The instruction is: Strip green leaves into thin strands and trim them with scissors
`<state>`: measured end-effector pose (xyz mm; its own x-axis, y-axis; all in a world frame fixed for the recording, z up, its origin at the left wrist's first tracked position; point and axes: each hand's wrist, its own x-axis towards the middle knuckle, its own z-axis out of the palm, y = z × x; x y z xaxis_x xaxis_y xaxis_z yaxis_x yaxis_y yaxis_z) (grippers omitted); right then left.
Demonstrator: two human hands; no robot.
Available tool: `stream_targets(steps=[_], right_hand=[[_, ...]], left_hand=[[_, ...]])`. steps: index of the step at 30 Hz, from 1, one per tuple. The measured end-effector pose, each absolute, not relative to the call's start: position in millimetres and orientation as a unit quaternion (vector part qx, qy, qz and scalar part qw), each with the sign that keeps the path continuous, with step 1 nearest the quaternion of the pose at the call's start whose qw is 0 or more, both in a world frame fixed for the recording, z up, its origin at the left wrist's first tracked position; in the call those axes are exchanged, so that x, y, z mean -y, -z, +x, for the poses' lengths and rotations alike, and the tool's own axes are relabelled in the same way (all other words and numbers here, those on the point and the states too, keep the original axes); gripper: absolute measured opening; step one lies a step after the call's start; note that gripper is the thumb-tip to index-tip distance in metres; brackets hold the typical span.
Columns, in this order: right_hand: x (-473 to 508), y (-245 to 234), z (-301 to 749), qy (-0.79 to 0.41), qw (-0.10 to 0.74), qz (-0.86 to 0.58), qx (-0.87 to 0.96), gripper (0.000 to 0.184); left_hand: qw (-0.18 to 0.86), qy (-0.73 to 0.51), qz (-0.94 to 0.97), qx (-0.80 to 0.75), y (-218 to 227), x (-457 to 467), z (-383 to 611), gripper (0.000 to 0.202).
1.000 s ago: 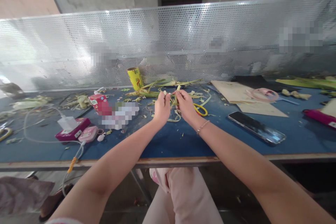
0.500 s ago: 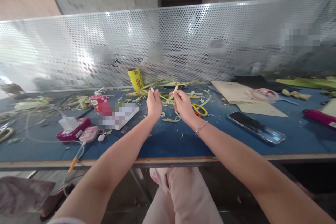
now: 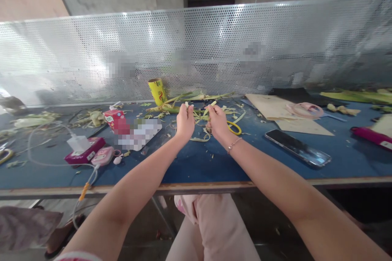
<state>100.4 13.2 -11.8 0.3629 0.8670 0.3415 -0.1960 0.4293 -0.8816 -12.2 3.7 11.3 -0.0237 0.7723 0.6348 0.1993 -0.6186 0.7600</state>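
My left hand [image 3: 185,121] is closed in a pinch, with the pale end of a plant-leaf strip poking out above its fingers. Opposite it, my right hand [image 3: 217,121] pinches a pale green leaf strip [image 3: 213,103] whose tip sticks up past the thumb. Both hands hover over the middle of the blue table, a small gap between them. Thin leaf shreds [image 3: 200,138] lie beneath and around them. Yellow-handled scissors [image 3: 234,128] rest just right of my right hand, their blades hidden. Behind the hands lie longer green stalks [image 3: 171,109].
A yellow tube [image 3: 157,91] stands by the perforated metal screen [image 3: 199,40]. At left are a red drink carton [image 3: 115,120], a magenta power strip [image 3: 85,151] with cables, and a pink case [image 3: 103,155]. A phone [image 3: 297,147] and beige sheets [image 3: 275,108] lie right.
Both hands have shifted slightly to the right, still pinching their strips. My right hand has tilted a little, and the red part of the scissors is now covered.
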Motion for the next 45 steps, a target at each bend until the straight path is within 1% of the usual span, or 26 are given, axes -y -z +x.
stream_targets(steps=[5, 10, 16, 22, 33, 40, 45], right_hand=[[-12, 12, 101, -0.347, 0.726, -0.396, 0.443, 0.029], [-5, 5, 95, -0.374, 0.714, -0.376, 0.458, 0.027], [-4, 3, 89, -0.366, 0.722, -0.358, 0.465, 0.023], [-9, 7, 98, -0.376, 0.72, -0.379, 0.443, 0.025], [-7, 1, 101, -0.398, 0.726, -0.412, 0.381, 0.022], [-5, 4, 96, -0.42, 0.692, -0.392, 0.438, 0.024], [-1, 1, 92, -0.415, 0.701, -0.387, 0.433, 0.023]], left_hand=[[0.23, -0.616, 0.654, -0.373, -9, -8, -14, 0.035], [0.215, -0.649, 0.607, -0.406, -6, -25, -23, 0.035], [0.2, -0.671, 0.571, -0.429, -8, -36, -30, 0.036], [0.237, -0.66, 0.602, -0.383, -9, -27, -24, 0.038], [0.235, -0.636, 0.639, -0.364, -12, -9, -16, 0.036], [0.24, -0.665, 0.584, -0.398, -9, -30, -30, 0.029], [0.23, -0.67, 0.565, -0.423, -7, -37, -33, 0.029]])
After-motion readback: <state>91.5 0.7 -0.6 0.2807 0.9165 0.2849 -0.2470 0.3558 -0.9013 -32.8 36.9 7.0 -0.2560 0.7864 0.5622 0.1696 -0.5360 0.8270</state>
